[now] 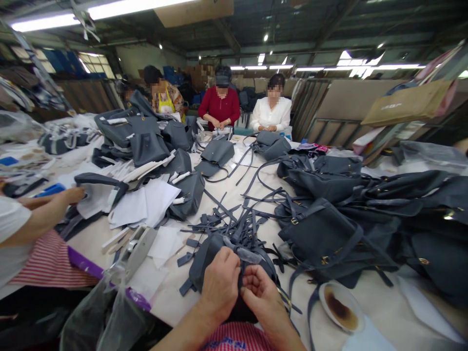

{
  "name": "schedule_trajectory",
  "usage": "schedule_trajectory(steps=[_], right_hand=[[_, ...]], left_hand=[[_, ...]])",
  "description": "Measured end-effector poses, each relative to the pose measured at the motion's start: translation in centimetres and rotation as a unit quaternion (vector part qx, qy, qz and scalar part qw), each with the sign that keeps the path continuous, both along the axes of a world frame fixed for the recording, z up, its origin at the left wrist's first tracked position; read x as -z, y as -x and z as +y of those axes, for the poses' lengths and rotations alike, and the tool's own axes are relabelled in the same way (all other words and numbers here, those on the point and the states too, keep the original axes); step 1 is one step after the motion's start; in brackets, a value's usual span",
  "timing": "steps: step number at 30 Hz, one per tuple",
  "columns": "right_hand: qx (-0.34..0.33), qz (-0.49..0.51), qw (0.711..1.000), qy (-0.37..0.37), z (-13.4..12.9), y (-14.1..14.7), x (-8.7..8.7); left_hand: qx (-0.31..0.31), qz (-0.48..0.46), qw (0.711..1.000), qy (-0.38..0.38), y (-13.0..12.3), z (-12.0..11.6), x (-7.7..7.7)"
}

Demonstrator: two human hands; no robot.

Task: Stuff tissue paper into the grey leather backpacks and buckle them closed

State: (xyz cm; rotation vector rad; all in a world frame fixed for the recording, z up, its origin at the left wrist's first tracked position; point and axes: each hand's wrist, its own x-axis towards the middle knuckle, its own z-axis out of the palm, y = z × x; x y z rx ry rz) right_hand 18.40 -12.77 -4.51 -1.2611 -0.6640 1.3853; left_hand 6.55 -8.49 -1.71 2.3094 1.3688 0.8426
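Note:
A dark blue-grey bag [205, 254] lies at the table's front edge, directly before me. My left hand [221, 276] is closed on the upper part of this bag, its fingers bent inward. Close beside it, my right hand [260, 291] has curled fingers and thumb near the bag's edge; anything pinched between them is too small to make out. A translucent wrapping [248, 255] shows just behind my fingers. Loose dark straps [237, 219] are heaped beyond the bag.
Dark bags [329, 234] are piled at right, above a dish with brown liquid [340, 308]. More bags [146, 141] and white paper [146, 202] lie at left. A co-worker's hand [75, 195] holds material at far left. Several people work across the table.

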Motion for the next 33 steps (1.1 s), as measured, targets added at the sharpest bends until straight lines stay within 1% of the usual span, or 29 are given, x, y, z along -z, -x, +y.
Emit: schedule_trajectory(steps=[2,4,6,7,9,10,12,14,16,18,20,22,24,25,26,27,28,29,30,32,33], right_hand=[[-0.019,0.075,0.996,0.031,-0.3,-0.2,-0.6],[-0.031,0.135,0.989,0.047,-0.5,-0.3,-1.3],[-0.031,0.139,0.989,0.039,-0.6,-0.4,-1.7],[-0.027,0.122,0.991,0.035,-0.5,-0.4,-1.8],[-0.017,0.074,0.997,0.029,-0.3,-0.4,-1.8],[-0.011,0.047,0.999,0.021,-0.2,-0.4,-1.6],[-0.002,0.0,1.0,0.001,-0.1,-0.4,-1.2],[0.032,-0.039,0.999,-0.014,-0.1,-0.4,-0.7],[0.06,-0.07,0.995,-0.024,-0.2,-0.4,-0.5],[0.052,-0.104,0.993,-0.037,-0.4,-0.5,-0.5],[0.022,-0.157,0.986,-0.046,-0.7,-0.5,-0.6],[0.012,-0.224,0.973,-0.055,-0.9,-0.5,-0.8],[0.02,-0.278,0.958,-0.068,-1.0,-0.4,-0.9],[0.027,-0.282,0.956,-0.069,-1.1,-0.2,-1.0],[0.035,-0.264,0.962,-0.065,-1.1,-0.1,-1.0],[0.043,-0.223,0.972,-0.056,-1.2,0.1,-1.0],[0.044,-0.162,0.985,-0.039,-1.2,0.2,-1.0],[0.035,-0.088,0.995,-0.02,-1.2,0.3,-1.2],[0.02,-0.008,1.0,-0.002,-1.2,0.3,-1.4],[-0.012,0.119,0.992,0.026,-1.2,0.3,-2.0],[-0.027,0.148,0.988,0.033,-1.2,0.3,-2.3]], left_hand=[[0.016,-0.034,0.999,-0.001,-0.1,-0.1,-0.4],[0.07,-0.068,0.994,-0.043,-0.1,-0.1,-0.7],[0.113,-0.094,0.986,-0.078,-0.2,0.0,-0.9],[0.112,-0.102,0.985,-0.08,-0.3,0.1,-0.9],[0.08,-0.093,0.99,-0.068,-0.3,0.3,-0.8],[0.067,-0.073,0.993,-0.058,-0.3,0.4,-0.7],[0.067,-0.009,0.997,-0.041,-0.1,0.7,-0.5],[0.09,0.056,0.993,-0.055,0.2,0.9,-0.3],[0.13,0.099,0.981,-0.106,0.6,1.2,-0.2],[0.172,0.119,0.966,-0.153,0.9,1.5,-0.3],[0.196,0.131,0.957,-0.17,0.9,1.6,-0.4],[0.181,0.138,0.959,-0.17,0.6,1.6,-0.5],[0.137,0.121,0.971,-0.154,0.2,1.5,-0.2],[0.108,0.099,0.98,-0.137,-0.1,1.5,0.0],[0.082,0.073,0.987,-0.118,-0.2,1.5,0.2],[0.067,0.046,0.991,-0.105,-0.3,1.5,0.5],[0.074,0.024,0.992,-0.103,-0.3,1.6,0.6],[0.099,0.01,0.989,-0.113,-0.1,1.8,0.7],[0.134,0.003,0.983,-0.125,0.1,2.0,0.7],[0.198,0.008,0.97,-0.14,0.8,2.8,0.4],[0.217,0.021,0.966,-0.141,1.1,3.3,0.0]])
